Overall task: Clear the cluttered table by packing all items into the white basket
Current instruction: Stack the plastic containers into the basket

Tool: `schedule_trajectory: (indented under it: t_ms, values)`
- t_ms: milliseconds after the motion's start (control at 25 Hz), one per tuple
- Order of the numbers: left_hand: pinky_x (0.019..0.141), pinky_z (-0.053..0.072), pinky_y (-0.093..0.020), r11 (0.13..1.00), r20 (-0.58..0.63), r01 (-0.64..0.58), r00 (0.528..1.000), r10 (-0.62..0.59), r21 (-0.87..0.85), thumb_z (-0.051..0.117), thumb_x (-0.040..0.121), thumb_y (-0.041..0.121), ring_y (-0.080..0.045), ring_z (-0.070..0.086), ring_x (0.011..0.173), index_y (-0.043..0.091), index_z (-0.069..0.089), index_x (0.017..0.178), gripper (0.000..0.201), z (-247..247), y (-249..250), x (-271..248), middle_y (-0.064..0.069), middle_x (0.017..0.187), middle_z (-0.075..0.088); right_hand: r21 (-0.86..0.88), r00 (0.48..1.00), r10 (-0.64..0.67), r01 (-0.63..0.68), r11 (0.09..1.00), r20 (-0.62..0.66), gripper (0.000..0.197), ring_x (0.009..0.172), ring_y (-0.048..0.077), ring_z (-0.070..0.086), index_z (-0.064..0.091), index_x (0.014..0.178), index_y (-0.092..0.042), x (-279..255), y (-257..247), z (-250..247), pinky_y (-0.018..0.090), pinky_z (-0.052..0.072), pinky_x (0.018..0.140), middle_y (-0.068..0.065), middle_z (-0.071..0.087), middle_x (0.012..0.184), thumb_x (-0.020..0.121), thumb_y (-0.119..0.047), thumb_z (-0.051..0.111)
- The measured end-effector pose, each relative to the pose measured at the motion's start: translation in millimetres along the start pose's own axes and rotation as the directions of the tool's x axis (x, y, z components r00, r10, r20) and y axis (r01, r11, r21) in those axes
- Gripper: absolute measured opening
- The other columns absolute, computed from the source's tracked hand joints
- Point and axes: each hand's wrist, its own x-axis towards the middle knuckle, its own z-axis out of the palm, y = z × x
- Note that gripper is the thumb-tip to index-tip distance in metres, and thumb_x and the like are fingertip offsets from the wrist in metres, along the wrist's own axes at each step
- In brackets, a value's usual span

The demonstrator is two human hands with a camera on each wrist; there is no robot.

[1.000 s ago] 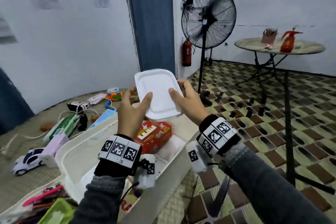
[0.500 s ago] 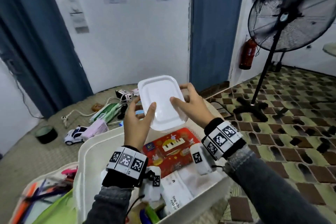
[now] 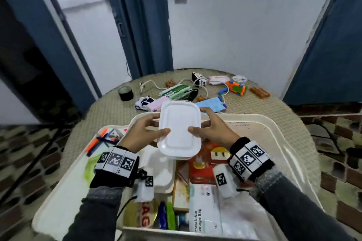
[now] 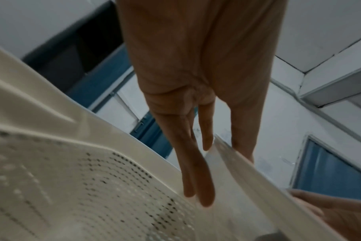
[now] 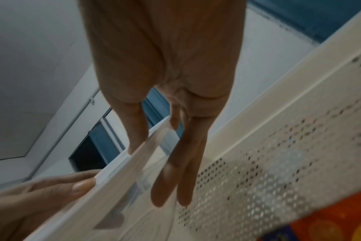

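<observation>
Head view, nearest first: white basket [image 3: 274, 129] at the table's near edge, already stocked with a resealable storage bag pack [image 3: 205, 209], a red toy piano box [image 3: 207, 162], a white foam tray [image 3: 160, 170] and assorted snack packets. Above it, one white lidded container [image 3: 179, 129], held level between left hand [image 3: 141, 135] and right hand [image 3: 211, 131], thumbs on the lid, fingers beneath; both wrist views confirm the pinch at its edges. Beside the basket, a tray of pens [image 3: 103, 139]. Farther back, not yet packed: toy police car [image 3: 144, 101], pink case [image 3: 158, 102], blue face masks [image 3: 211, 103], green packet [image 3: 174, 91], orange toy vehicle [image 3: 236, 87], white charger with cable [image 3: 199, 81], dark cup [image 3: 125, 94]. Judged roughly half done; container placement pending.
</observation>
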Motion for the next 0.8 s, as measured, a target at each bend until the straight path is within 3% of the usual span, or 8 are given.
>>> schedule_trajectory:
  t_ms: [80, 240, 400, 480, 640, 720, 800]
  values:
    - [0.055, 0.057, -0.026, 0.995, 0.043, 0.069, 0.996, -0.072, 0.075, 0.074, 0.080, 0.008, -0.013, 0.062, 0.092, 0.023, 0.052, 0.124, 0.051, -12, -6, -5, -0.012, 0.111, 0.058, 0.028, 0.998, 0.013, -0.015, 0.999, 0.059, 0.060, 0.075, 0.020, 0.064, 0.040, 0.127, -0.021, 9, 6, 15, 0.036, 0.053, 0.066, 0.006, 0.063, 0.080, 0.080, -0.024, 0.076]
    - [0.066, 0.060, -0.041, 0.944, 0.126, 0.258, 0.950, -0.287, 0.207, 0.075, 0.078, 0.009, -0.030, 0.063, 0.099, 0.025, 0.039, 0.138, 0.072, -23, -23, -5, -0.015, 0.119, 0.050, 0.032, 0.987, 0.075, -0.080, 0.996, 0.144, 0.064, 0.072, 0.021, 0.061, 0.036, 0.128, -0.016, 23, 24, 40, 0.033, 0.052, 0.058, 0.009, 0.059, 0.080, 0.079, -0.021, 0.076]
    - [0.070, 0.060, -0.041, 0.876, 0.110, 0.371, 0.901, -0.420, 0.308, 0.078, 0.076, 0.010, -0.027, 0.064, 0.093, 0.022, 0.032, 0.144, 0.083, -27, -39, -1, -0.010, 0.107, 0.055, 0.016, 0.970, 0.133, -0.140, 0.990, 0.202, 0.063, 0.073, 0.026, 0.064, 0.033, 0.123, -0.017, 30, 38, 62, 0.041, 0.057, 0.058, 0.012, 0.059, 0.086, 0.078, -0.019, 0.077]
    - [0.076, 0.058, -0.035, 0.837, 0.096, 0.356, 0.898, -0.430, 0.416, 0.079, 0.075, 0.011, -0.023, 0.061, 0.094, 0.022, 0.031, 0.145, 0.086, -28, -45, -1, -0.005, 0.105, 0.056, 0.059, 0.956, 0.170, -0.189, 0.980, 0.241, 0.062, 0.060, 0.019, 0.065, 0.030, 0.121, -0.017, 30, 43, 71, 0.033, 0.054, 0.046, 0.011, 0.059, 0.088, 0.080, -0.011, 0.075]
    - [0.093, 0.041, -0.026, 0.778, 0.089, 0.275, 0.917, -0.389, 0.565, 0.080, 0.073, 0.010, -0.026, 0.050, 0.121, 0.026, 0.009, 0.152, 0.107, -28, -52, -1, -0.010, 0.138, 0.045, 0.115, 0.953, 0.212, -0.241, 0.964, 0.217, 0.066, 0.047, 0.004, 0.063, 0.027, 0.125, -0.011, 33, 57, 87, 0.029, 0.051, 0.037, 0.010, 0.057, 0.096, 0.078, -0.001, 0.073]
    - [0.094, 0.035, -0.021, 0.728, 0.089, 0.237, 0.921, -0.379, 0.643, 0.080, 0.074, 0.011, -0.025, 0.048, 0.125, 0.025, 0.003, 0.152, 0.111, -26, -56, -1, -0.010, 0.142, 0.042, 0.146, 0.951, 0.232, -0.264, 0.953, 0.206, 0.067, 0.051, 0.006, 0.064, 0.028, 0.126, -0.007, 35, 63, 92, 0.032, 0.053, 0.038, 0.006, 0.054, 0.093, 0.078, 0.002, 0.073]
    - [0.094, 0.035, -0.021, 0.683, 0.091, 0.218, 0.918, -0.386, 0.697, 0.080, 0.074, 0.012, -0.025, 0.048, 0.124, 0.025, 0.002, 0.152, 0.111, -24, -60, -1, -0.011, 0.144, 0.042, 0.165, 0.944, 0.251, -0.288, 0.943, 0.216, 0.066, 0.063, 0.018, 0.065, 0.029, 0.126, -0.007, 33, 65, 97, 0.034, 0.054, 0.040, 0.008, 0.055, 0.095, 0.078, 0.002, 0.073]
